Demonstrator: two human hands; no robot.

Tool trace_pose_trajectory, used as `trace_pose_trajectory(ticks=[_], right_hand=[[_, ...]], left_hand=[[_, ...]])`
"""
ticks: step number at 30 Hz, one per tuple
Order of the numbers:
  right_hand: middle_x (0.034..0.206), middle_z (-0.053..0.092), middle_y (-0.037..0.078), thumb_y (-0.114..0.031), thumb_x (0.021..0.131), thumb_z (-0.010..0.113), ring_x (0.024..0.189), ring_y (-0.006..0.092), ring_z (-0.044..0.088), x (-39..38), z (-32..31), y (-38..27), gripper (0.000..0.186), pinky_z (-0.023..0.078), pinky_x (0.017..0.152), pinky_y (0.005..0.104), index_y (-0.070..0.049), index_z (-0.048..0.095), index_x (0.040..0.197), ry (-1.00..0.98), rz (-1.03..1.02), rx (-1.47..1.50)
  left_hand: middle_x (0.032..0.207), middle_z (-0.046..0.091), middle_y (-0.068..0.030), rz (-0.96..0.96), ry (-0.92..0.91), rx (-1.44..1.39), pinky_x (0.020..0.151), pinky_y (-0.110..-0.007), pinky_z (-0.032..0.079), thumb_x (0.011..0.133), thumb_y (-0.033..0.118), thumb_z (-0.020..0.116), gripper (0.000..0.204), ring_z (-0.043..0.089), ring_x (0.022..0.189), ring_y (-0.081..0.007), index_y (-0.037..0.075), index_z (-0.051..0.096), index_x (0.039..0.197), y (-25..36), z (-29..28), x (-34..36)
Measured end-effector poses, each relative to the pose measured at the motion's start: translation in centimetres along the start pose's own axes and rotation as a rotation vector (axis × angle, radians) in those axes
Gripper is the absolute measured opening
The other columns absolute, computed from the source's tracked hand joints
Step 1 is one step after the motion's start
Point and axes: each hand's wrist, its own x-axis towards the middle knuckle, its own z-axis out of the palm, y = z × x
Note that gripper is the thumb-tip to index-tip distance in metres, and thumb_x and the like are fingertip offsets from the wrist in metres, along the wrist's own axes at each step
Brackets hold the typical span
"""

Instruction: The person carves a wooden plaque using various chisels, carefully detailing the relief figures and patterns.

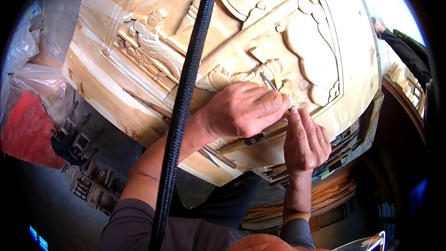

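A large pale wooden panel carved in relief, with figures, beams and cloud shapes, lies under my hands. My left hand is closed round a thin carving chisel. Its metal blade slants up and left from my fist onto a small carved figure. Close to the left fist, my right hand has its fingers pressed together on the chisel's dark rear end, which shows between the hands. Most of the shaft is hidden by my left hand.
A black braided cable crosses the view. Chisels and wooden-handled tools lie on the panel's near part. More tools fill the right edge. Plastic sheeting hangs left; another person's leg shows at far right.
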Motion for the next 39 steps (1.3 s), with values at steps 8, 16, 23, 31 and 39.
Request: trace_pose_trajectory(ticks=[8, 16, 23, 31, 39], right_hand=[[0.098, 0.082, 0.016, 0.004, 0.09, 0.086, 0.084, 0.0248, 0.081, -0.1, -0.1, -0.2, 0.021, 0.06, 0.071, 0.0322, 0.001, 0.085, 0.111, 0.007, 0.003, -0.002], [0.098, 0.082, 0.015, 0.004, 0.089, 0.085, 0.083, 0.0239, 0.081, 0.4, 0.1, -0.1, 0.023, 0.06, 0.07, 0.0318, 0.001, 0.085, 0.112, 0.005, 0.002, 0.008], [0.095, 0.082, 0.015, 0.005, 0.086, 0.086, 0.084, 0.0247, 0.081, 0.3, 0.0, 1.1, 0.023, 0.06, 0.069, 0.0327, 0.0, 0.084, 0.109, 0.038, 0.044, 0.16], [0.094, 0.082, 0.016, 0.009, 0.077, 0.082, 0.081, 0.0263, 0.08, -1.1, -1.3, 2.9, 0.03, 0.058, 0.067, 0.0326, -0.002, 0.086, 0.105, -0.034, 0.104, 0.274], [0.092, 0.081, 0.016, 0.009, 0.081, 0.086, 0.082, 0.0275, 0.08, -1.6, -2.8, 4.6, 0.026, 0.059, 0.073, 0.0329, 0.0, 0.085, 0.105, 0.004, 0.176, 0.258]], left_hand=[[0.099, 0.069, -0.0046, 0.009, -0.008, -0.016, 0.06, -0.03, 0.056, 0.08, 0.005, 0.078, 0.039, 0.069, 0.07, -0.0146, -0.001, 0.08, 0.119, -0.2, 0.0, -0.1], [0.096, 0.068, -0.0059, -0.014, 0.034, -0.051, 0.061, -0.033, 0.059, 0.08, 0.001, 0.077, 0.041, 0.07, 0.071, -0.0186, -0.002, 0.08, 0.121, -0.3, 0.3, -0.1], [0.095, 0.063, -0.0049, 0.089, -0.009, 0.18, 0.057, -0.03, 0.054, 0.087, 0.009, 0.075, 0.039, 0.063, 0.067, -0.0155, 0.0, 0.078, 0.125, 0.3, -0.4, -0.1], [0.098, 0.063, -0.0051, 0.126, -0.039, 0.215, 0.056, -0.028, 0.052, 0.089, 0.009, 0.073, 0.039, 0.06, 0.066, -0.0134, -0.003, 0.078, 0.126, 0.5, -0.1, -0.6], [0.101, 0.066, -0.0033, 0.063, 0.084, 0.209, 0.055, -0.028, 0.051, 0.093, 0.01, 0.079, 0.042, 0.059, 0.065, -0.0108, 0.002, 0.077, 0.134, 0.6, -0.4, -1.1]])
